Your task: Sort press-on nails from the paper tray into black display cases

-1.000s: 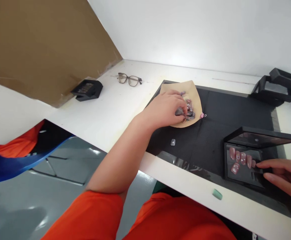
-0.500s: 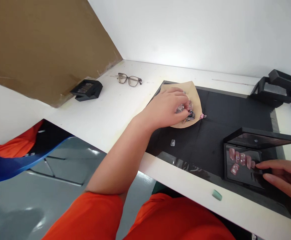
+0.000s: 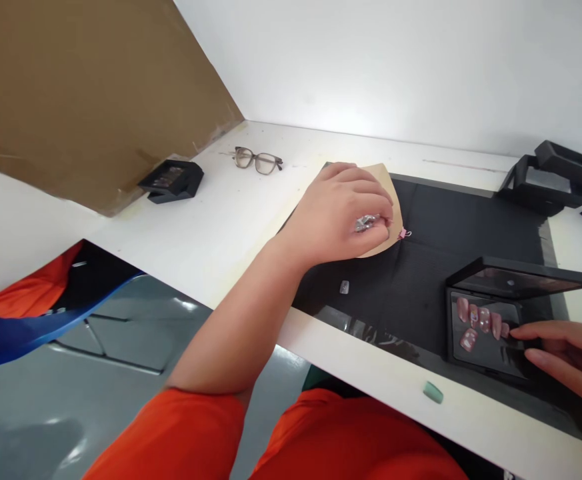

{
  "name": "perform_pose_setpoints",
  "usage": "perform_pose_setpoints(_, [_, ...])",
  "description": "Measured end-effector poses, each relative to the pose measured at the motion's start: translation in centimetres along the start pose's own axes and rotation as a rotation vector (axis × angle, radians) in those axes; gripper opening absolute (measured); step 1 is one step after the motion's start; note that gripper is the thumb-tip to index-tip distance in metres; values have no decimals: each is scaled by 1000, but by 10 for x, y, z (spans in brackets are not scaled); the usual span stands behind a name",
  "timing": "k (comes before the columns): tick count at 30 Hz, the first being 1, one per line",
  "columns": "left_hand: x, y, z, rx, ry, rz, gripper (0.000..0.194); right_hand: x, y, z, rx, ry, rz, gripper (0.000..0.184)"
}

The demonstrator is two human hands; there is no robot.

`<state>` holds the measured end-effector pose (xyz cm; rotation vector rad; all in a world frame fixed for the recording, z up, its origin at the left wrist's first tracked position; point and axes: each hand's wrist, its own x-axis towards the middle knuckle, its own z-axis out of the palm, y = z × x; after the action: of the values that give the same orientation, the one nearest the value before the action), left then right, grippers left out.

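Note:
My left hand is over the tan paper, its fingers curled round several press-on nails, some clear and silvery. The hand hides most of the paper. My right hand comes in from the right edge, index finger and thumb stretched out and apart. Its index fingertip touches or nearly touches the smallest in a row of pink press-on nails. These lie in a black display box with its hinged lid raised. Another pink nail lies below the row.
A single clear nail lies on the black mat; a green nail is on the white table edge. A pink binder clip grips the paper. Glasses and black boxes stand left, stacked black boxes far right.
My left hand has risen slightly and shifted right over the paper, its fingers closing round several nails. My right hand stays almost still beside the pink nails.

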<state>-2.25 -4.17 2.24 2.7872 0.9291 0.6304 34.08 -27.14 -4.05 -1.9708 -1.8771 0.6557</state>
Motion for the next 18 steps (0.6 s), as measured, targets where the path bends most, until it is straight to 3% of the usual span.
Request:
perform_pose_setpoints(9, [3, 20, 1, -37, 16, 12, 30, 0, 1, -1, -37, -9, -6, 47])
perform_pose_setpoints(18, [2, 1, 26, -140, 473, 356, 17, -1, 1, 2, -79, 27, -74, 45])
